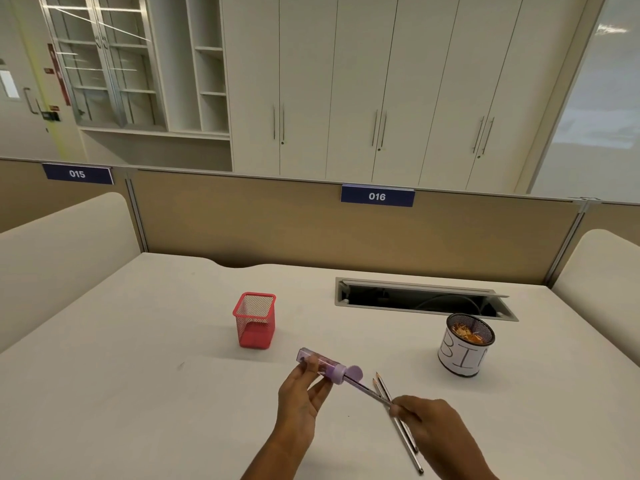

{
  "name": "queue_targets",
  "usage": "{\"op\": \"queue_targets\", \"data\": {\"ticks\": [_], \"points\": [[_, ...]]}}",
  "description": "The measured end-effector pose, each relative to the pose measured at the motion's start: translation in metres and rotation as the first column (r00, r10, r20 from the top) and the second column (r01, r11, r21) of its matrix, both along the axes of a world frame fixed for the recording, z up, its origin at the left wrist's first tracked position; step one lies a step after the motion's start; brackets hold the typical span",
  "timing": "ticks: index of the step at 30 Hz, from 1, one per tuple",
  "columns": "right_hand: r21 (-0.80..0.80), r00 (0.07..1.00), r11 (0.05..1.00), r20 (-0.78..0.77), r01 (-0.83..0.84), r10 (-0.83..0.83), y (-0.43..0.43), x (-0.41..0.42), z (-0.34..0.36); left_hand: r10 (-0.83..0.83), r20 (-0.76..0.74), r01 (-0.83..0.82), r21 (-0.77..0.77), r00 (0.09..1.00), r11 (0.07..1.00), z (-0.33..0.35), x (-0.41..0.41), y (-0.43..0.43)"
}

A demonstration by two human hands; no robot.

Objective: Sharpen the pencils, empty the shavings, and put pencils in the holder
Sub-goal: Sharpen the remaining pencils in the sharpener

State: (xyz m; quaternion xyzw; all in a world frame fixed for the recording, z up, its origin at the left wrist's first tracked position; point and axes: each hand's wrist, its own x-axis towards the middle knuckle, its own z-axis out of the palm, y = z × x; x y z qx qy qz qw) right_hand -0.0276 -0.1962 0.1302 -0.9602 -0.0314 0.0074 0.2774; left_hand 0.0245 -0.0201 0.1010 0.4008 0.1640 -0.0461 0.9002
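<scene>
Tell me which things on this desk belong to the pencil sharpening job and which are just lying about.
Part of the job:
purple sharpener, gripped by the left hand
pencil, held by the right hand, tip in the sharpener
two loose pencils on the desk
red mesh holder
bin cup with shavings

Not part of it:
open cable hatch
016 sign
cabinets

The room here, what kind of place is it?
Probably an office: a desk with a cable hatch, a divider with the sign 016, and tall cupboards behind.
</scene>
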Motion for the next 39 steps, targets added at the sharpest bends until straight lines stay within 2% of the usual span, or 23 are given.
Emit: {"op": "queue_targets", "data": {"ticks": [1, 2, 3, 4, 6, 9, 11, 12, 14, 17, 19, 20, 21, 22, 23, 24, 25, 27, 31, 32, 34, 36, 39], "points": [[0.359, 0.968, 0.925, -0.248, 0.127, -0.036, -0.003, 0.003, 0.001, -0.008, 0.000, 0.008, 0.011, 1.000, 1.000, 0.001, 0.001, 0.000], [0.597, 0.876, 0.736, -0.482, 0.318, 0.013, -0.008, 0.005, 0.000, -0.019, 0.001, 0.019, 0.022, 1.000, 1.000, 0.001, 0.001, 0.000], [0.686, 0.776, 0.545, -0.623, 0.482, 0.097, -0.010, 0.005, 0.001, -0.032, 0.001, 0.032, 0.033, 0.999, 0.999, 0.002, 0.001, 0.001], [0.697, 0.723, 0.449, -0.675, 0.559, 0.149, -0.012, 0.004, -0.001, -0.045, 0.002, 0.045, 0.045, 0.999, 0.998, 0.003, 0.002, 0.001], [0.691, 0.711, 0.459, -0.684, 0.559, 0.163, -0.009, 0.004, -0.002, -0.047, 0.000, 0.047, 0.063, 0.999, 0.997, 0.004, 0.003, 0.003], [0.586, 0.913, 0.770, -0.407, 0.252, 0.010, -0.002, 0.002, 0.005, -0.020, 0.001, 0.020, 0.051, 1.000, 0.999, 0.004, 0.005, 0.005], [0.315, 0.996, 0.949, -0.087, 0.032, -0.005, -0.003, 0.002, 0.001, -0.005, 0.005, 0.005, 0.030, 1.000, 1.000, 0.004, 0.006, 0.005], [0.096, 0.993, 0.994, 0.116, -0.048, 0.037, -0.004, 0.000, -0.001, 0.000, 0.006, 0.000, 0.020, 1.000, 1.000, 0.003, 0.005, 0.004], [-0.282, 0.882, 0.957, 0.433, -0.060, 0.184, -0.006, 0.002, -0.004, 0.003, 0.010, -0.003, -0.001, 1.000, 1.000, 0.003, 0.004, 0.001], [-0.400, 0.768, 0.917, 0.590, 0.007, 0.251, -0.005, 0.002, -0.012, -0.002, 0.018, 0.002, -0.022, 1.000, 1.000, 0.005, 0.001, -0.004], [-0.238, 0.897, 0.971, 0.429, -0.002, 0.107, 0.002, 0.001, -0.009, -0.006, 0.026, 0.006, -0.011, 1.000, 1.000, 0.007, 0.000, -0.007], [-0.039, 0.976, 0.999, 0.214, 0.033, -0.024, 0.005, 0.002, -0.006, -0.011, 0.028, 0.011, -0.001, 1.000, 1.000, 0.008, 0.000, -0.007], [0.252, 0.994, 0.962, -0.055, 0.105, -0.094, 0.006, 0.003, -0.002, -0.019, 0.030, 0.019, 0.009, 0.999, 1.000, 0.009, 0.000, -0.007], [0.510, 0.945, 0.824, -0.316, 0.245, -0.085, 0.003, 0.005, 0.000, -0.030, 0.033, 0.029, 0.020, 0.999, 0.999, 0.010, 0.001, -0.007], [0.653, 0.841, 0.628, -0.541, 0.423, -0.004, -0.002, 0.008, 0.001, -0.040, 0.033, 0.039, 0.027, 0.999, 0.999, 0.010, 0.001, -0.007], [0.694, 0.742, 0.463, -0.661, 0.551, 0.108, -0.005, 0.009, 0.004, -0.050, 0.035, 0.049, 0.035, 0.998, 0.998, 0.011, 0.001, -0.007], [0.698, 0.683, 0.372, -0.704, 0.612, 0.196, -0.006, 0.009, 0.005, -0.057, 0.037, 0.055, 0.042, 0.998, 0.998, 0.011, 0.001, -0.006], [0.707, 0.677, 0.371, -0.699, 0.603, 0.231, -0.005, 0.008, 0.008, -0.055, 0.036, 0.053, 0.055, 0.998, 0.997, 0.013, 0.002, -0.005], [0.627, 0.889, 0.709, -0.459, 0.322, 0.001, 0.003, 0.007, 0.011, -0.022, 0.013, 0.022, 0.050, 1.000, 0.999, 0.013, 0.004, -0.002], [0.563, 0.936, 0.792, -0.349, 0.236, -0.031, 0.005, 0.006, 0.010, -0.018, 0.011, 0.018, 0.043, 1.000, 0.999, 0.012, 0.004, -0.002], [0.271, 0.999, 0.962, -0.029, 0.034, -0.027, 0.005, 0.002, 0.004, -0.012, 0.012, 0.012, 0.030, 1.000, 0.999, 0.011, 0.004, 0.000], [-0.123, 0.924, 0.992, 0.377, -0.024, 0.069, 0.002, 0.000, -0.002, -0.014, 0.006, 0.014, 0.011, 1.000, 1.000, 0.009, 0.002, 0.000], [-0.391, 0.789, 0.919, 0.580, 0.050, 0.204, 0.004, -0.001, -0.007, -0.031, -0.002, 0.031, -0.008, 1.000, 0.999, 0.006, -0.002, -0.003]]}}
